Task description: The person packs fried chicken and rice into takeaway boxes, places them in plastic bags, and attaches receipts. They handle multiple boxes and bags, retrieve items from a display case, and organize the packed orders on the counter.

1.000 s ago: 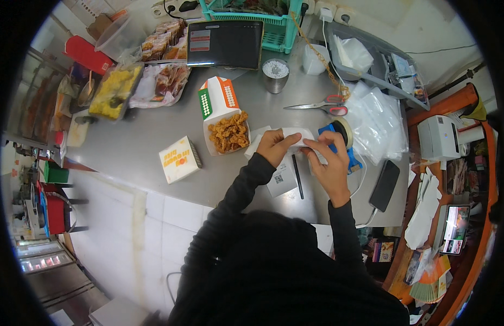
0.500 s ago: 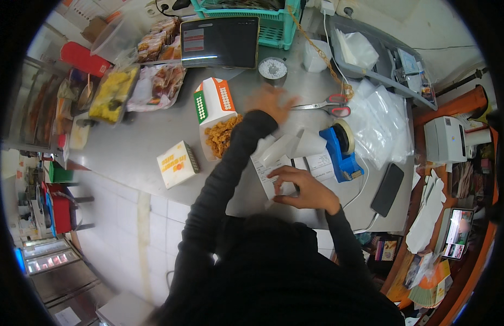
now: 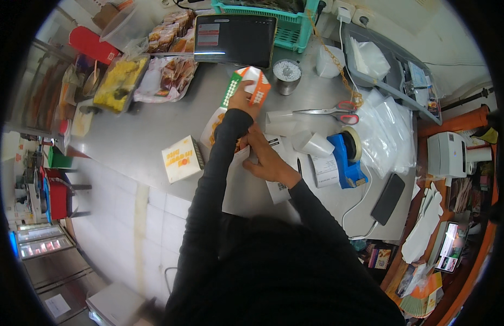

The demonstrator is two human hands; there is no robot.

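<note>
My left hand [image 3: 242, 103] grips the white, orange and green lid [image 3: 259, 87] of the open food box. My right hand [image 3: 263, 157] holds the box's lower right side, where fried pieces [image 3: 213, 130] show partly behind my left arm. A white box with yellow print [image 3: 182, 160] lies left of it. To the right are white curled papers [image 3: 312, 144], receipt slips [image 3: 325, 173], a blue tape dispenser [image 3: 347, 168], a dark pen [image 3: 299, 164] and red-handled scissors [image 3: 317, 111], all on the steel table [image 3: 127, 127].
A dark tablet [image 3: 234, 41] stands before a teal basket [image 3: 290, 32]. Trays of yellow food [image 3: 115, 87] and packed food [image 3: 167, 81] are at left, a metal cup [image 3: 286, 81] behind, clear bags [image 3: 390, 136], a phone [image 3: 387, 198] and a printer [image 3: 446, 155] at right.
My hands have left the papers by the tape dispenser and moved left onto the food box. Its lid is now gripped and shifted upward and to the right.
</note>
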